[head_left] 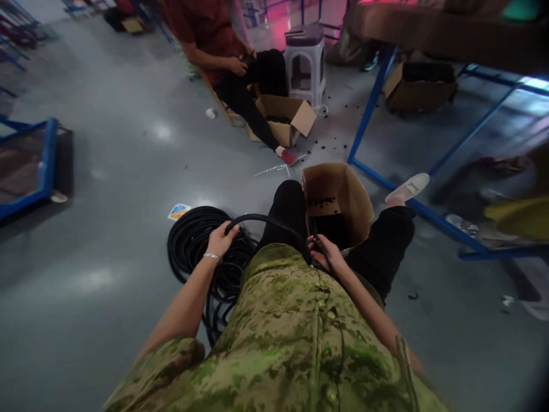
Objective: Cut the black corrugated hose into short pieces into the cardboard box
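Observation:
A black rubber hose arches across my lap from a big coil of the same hose lying on the grey floor at my left. My left hand is closed round the hose just above the coil. My right hand is closed on the other end of the arch, close to my waist, together with what looks like a small tool I cannot make out. An open cardboard box stands between my knees, right in front of the right hand, with small black pieces inside.
Another person sits ahead beside a second open box and a white plastic stool. Blue metal frames run along the right; a blue cart stands at left. Black scraps dot the floor.

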Demonstrator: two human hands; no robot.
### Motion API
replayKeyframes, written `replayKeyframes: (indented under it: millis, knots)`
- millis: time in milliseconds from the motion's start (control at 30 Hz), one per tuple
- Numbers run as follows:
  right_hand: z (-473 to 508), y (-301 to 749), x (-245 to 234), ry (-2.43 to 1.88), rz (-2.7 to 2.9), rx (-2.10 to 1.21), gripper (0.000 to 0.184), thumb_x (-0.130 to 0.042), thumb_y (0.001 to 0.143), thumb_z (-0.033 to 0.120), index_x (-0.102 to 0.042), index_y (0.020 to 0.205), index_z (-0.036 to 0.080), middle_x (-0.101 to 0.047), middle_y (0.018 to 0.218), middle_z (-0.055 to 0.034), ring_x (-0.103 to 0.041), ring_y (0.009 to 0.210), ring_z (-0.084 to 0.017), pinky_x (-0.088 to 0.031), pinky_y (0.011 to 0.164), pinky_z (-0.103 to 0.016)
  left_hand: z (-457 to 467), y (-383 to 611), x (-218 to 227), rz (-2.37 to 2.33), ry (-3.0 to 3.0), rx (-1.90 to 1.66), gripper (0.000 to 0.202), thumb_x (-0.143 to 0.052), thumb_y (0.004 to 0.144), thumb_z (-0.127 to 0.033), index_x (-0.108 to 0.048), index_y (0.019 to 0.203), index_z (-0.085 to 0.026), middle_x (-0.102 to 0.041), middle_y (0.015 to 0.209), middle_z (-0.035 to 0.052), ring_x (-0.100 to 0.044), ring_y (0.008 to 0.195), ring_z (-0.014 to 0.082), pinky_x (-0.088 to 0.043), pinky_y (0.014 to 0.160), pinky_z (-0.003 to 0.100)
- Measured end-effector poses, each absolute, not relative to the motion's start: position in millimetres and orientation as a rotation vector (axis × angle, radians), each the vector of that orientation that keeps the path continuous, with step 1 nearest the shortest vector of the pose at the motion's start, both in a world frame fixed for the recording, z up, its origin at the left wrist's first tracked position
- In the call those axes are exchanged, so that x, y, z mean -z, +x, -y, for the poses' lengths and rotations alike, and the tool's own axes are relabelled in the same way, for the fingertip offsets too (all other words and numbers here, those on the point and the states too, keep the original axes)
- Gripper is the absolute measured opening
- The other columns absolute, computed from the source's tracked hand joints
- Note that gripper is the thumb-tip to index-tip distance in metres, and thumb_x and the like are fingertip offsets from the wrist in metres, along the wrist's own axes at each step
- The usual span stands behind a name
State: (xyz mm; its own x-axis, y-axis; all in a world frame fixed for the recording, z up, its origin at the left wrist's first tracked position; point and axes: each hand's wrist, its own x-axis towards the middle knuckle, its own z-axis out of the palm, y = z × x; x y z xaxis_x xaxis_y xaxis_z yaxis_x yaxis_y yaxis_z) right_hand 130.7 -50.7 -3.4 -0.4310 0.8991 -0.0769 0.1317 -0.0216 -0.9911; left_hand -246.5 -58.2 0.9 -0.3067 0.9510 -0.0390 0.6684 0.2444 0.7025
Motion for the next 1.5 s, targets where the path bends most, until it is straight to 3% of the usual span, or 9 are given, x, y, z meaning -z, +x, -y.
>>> replayKeyframes:
  millis: [267, 400, 500, 667, 867, 967, 1067, 1267, 1500]
  knots:
    - [62, 128, 12, -1.085, 1.567, -1.576, 0.043, -0.064, 0.069, 0.028, -0.057, 0.111, 0.02, -0.064, 0.089, -0.0011, -0.06, 0.079, -0.017, -0.049, 0.076, -0.03, 55, -242, 22, -2.151, 1.523, -0.273, 0.037, -0.046, 0.081, -0.044, -0.066, 0.093, -0.015, -0.071, 0.08, 0.009, -0.067, 0.08, 0.0253, -0.052, 0.075, 0.035]
    - [52, 132, 9, -1.168, 1.545, -1.34, 0.039, -0.061, 0.074, 0.029, -0.057, 0.112, 0.021, -0.063, 0.087, 0.0011, -0.058, 0.075, -0.014, -0.048, 0.073, -0.026, 50, -231, -4, -2.216, 1.747, 0.111, 0.049, -0.055, 0.069, -0.023, -0.061, 0.116, -0.013, -0.067, 0.11, 0.0168, -0.064, 0.102, 0.0322, -0.051, 0.086, 0.043]
    - [39, 143, 0, -1.212, 1.458, -1.135, 0.035, -0.06, 0.079, 0.029, -0.058, 0.112, 0.02, -0.064, 0.09, -0.0006, -0.06, 0.083, -0.016, -0.047, 0.077, -0.025, 36, -209, -41, -2.286, 2.03, -0.092, 0.058, -0.051, 0.073, -0.021, -0.052, 0.13, -0.011, -0.057, 0.127, 0.021, -0.056, 0.114, 0.0353, -0.048, 0.093, 0.05]
    - [27, 162, -13, -1.179, 1.625, -1.038, 0.037, -0.066, 0.076, 0.028, -0.062, 0.112, 0.02, -0.067, 0.096, -0.0016, -0.063, 0.086, -0.016, -0.047, 0.079, -0.025, 4, -119, -91, -1.736, 2.476, -0.614, 0.042, -0.04, 0.089, -0.027, -0.055, 0.128, -0.016, -0.058, 0.126, 0.0142, -0.054, 0.118, 0.0278, -0.043, 0.101, 0.043]
    - [35, 175, -8, -1.165, 1.747, -1.034, 0.041, -0.065, 0.075, 0.025, -0.062, 0.116, 0.022, -0.07, 0.099, -0.0012, -0.065, 0.085, -0.017, -0.048, 0.078, -0.025, -7, -21, -79, -1.097, 2.766, -0.064, 0.027, -0.048, 0.092, -0.034, -0.065, 0.11, -0.023, -0.068, 0.102, 0.0099, -0.061, 0.101, 0.0247, -0.039, 0.096, 0.043]
    - [36, 183, 6, -1.3, 1.74, -0.998, 0.039, -0.065, 0.073, 0.024, -0.063, 0.112, 0.023, -0.07, 0.091, -0.0002, -0.065, 0.078, -0.017, -0.048, 0.073, -0.025, -7, -15, -64, -1.211, 2.695, 0.122, 0.026, -0.048, 0.093, -0.037, -0.066, 0.1, -0.02, -0.067, 0.09, 0.0086, -0.064, 0.085, 0.0219, -0.043, 0.078, 0.034]
    - [31, 187, 20, -1.389, 1.477, -1.066, 0.033, -0.063, 0.074, 0.028, -0.063, 0.107, 0.022, -0.067, 0.078, 0.0015, -0.062, 0.067, -0.015, -0.048, 0.067, -0.025, -4, -24, -57, -1.579, 2.521, 0.091, 0.031, -0.042, 0.096, -0.04, -0.064, 0.105, -0.019, -0.068, 0.098, 0.0082, -0.065, 0.082, 0.0205, -0.042, 0.067, 0.028]
    - [23, 180, 25, -1.154, 0.879, -1.385, 0.039, -0.066, 0.073, 0.035, -0.056, 0.107, 0.02, -0.066, 0.075, 0.0011, -0.061, 0.061, -0.014, -0.049, 0.066, -0.027, 8, -27, -51, -1.826, 2.253, -0.081, 0.034, -0.037, 0.099, -0.04, -0.061, 0.111, -0.018, -0.07, 0.106, 0.0069, -0.066, 0.091, 0.0199, -0.042, 0.069, 0.026]
    - [33, 182, 18, -1.044, 0.797, -1.427, 0.044, -0.068, 0.072, 0.035, -0.058, 0.112, 0.019, -0.068, 0.076, -0.0008, -0.064, 0.066, -0.016, -0.05, 0.067, -0.029, 23, -19, -34, -1.758, 2.28, 0.02, 0.036, -0.037, 0.098, -0.042, -0.062, 0.108, -0.019, -0.069, 0.106, 0.0091, -0.067, 0.085, 0.0202, -0.042, 0.068, 0.026]
